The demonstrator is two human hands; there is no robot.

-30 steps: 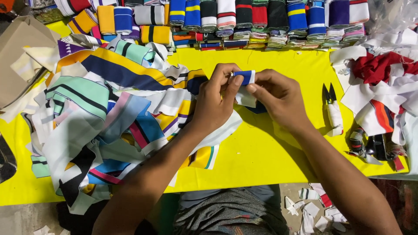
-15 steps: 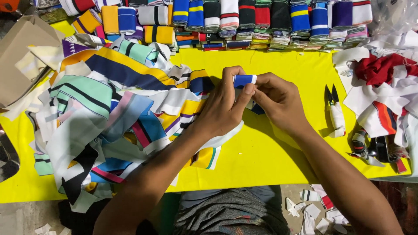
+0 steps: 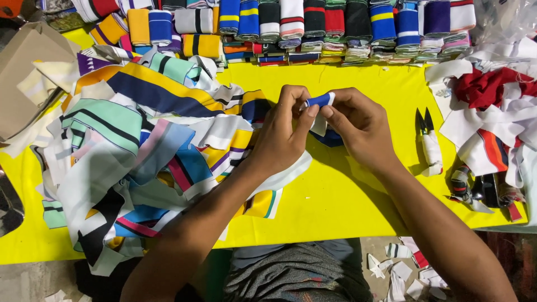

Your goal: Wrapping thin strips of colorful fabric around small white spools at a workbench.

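head view, left hand and right hand both pinching a small blue and white folded rib strip above the yellow table, held slightly higher than half a second ago, long axis roughly left-right, right end tilted up, thread snips lying just right

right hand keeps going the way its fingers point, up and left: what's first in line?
Right hand meets the blue-and-white strip it pinches, then the left hand fingertips touching it.
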